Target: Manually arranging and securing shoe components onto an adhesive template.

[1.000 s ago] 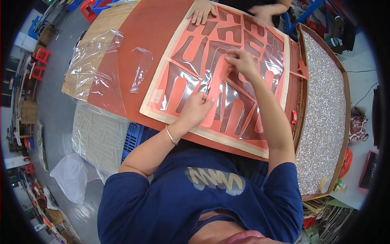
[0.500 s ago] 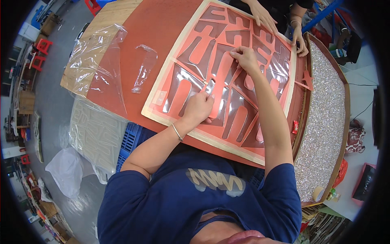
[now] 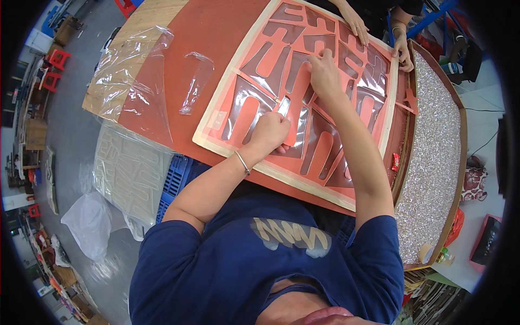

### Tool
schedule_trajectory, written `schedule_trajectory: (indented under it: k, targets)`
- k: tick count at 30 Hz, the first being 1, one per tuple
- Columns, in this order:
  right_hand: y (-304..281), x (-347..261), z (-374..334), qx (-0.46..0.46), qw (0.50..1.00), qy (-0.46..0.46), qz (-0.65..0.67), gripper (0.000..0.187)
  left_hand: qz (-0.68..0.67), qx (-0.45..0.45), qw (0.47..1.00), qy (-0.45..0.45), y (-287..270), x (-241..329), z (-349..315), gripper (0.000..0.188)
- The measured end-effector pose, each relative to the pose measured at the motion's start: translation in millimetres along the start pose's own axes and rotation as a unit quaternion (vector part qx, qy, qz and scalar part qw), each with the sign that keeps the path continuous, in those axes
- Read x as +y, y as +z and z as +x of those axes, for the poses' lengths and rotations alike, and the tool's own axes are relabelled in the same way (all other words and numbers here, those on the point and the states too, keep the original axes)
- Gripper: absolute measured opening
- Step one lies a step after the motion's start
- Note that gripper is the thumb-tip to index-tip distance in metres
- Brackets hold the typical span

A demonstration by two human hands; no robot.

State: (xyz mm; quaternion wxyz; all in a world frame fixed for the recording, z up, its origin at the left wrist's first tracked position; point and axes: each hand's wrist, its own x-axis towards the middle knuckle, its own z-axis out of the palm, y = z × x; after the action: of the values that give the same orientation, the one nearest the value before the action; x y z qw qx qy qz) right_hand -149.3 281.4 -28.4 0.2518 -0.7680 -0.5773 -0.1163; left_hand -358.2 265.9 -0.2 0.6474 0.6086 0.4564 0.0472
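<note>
A long coral strip (image 3: 301,82) with a rounded far end stretches between my two hands over a framed panel (image 3: 214,142). My right hand (image 3: 326,77) is closed in a pinch at the strip's far end. My left hand (image 3: 271,131) is closed at its near end, and a slim silver tool (image 3: 285,104), perhaps a knife, sticks out of the fist. The panel has a cream border and coral shapes set among clear, shiny film pieces (image 3: 241,100). Part of the strip's near end is hidden by my left fingers.
A co-worker's hands (image 3: 355,24) rest on the panel's far right edge. A clear plastic sheet (image 3: 146,92) and a film scrap (image 3: 195,81) lie on the red-brown table (image 3: 187,38). Right is a tray of silvery glitter (image 3: 433,157); lower left, a white bag (image 3: 89,225).
The coral strip has shifted slightly away from me with my hands. My right hand has moved up toward the panel's far side. The co-worker's hands have moved slightly.
</note>
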Motion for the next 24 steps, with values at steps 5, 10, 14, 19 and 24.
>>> schedule_trajectory:
  k: [5,10,14,19,24]
  targets:
    - [-33,-2,-42,0.034,0.986,-0.135,0.087,0.023,0.054,-0.014,0.998,-0.007,0,10,-5,0.036]
    - [-38,-13,-54,0.005,0.978,-0.180,0.110,0.019,0.068,-0.005,0.998,-0.014,-1,11,-7,0.036]
    - [-18,-3,-48,0.014,0.978,-0.184,0.093,0.022,0.089,0.005,0.996,0.008,0,10,-6,0.037]
    - [3,20,0,-0.133,0.983,0.085,0.096,0.027,0.091,0.034,0.994,0.053,6,0,-7,0.035]
    - [-1,22,36,-0.279,0.951,0.125,0.047,0.044,0.099,0.057,0.979,0.167,7,-16,-9,0.030]
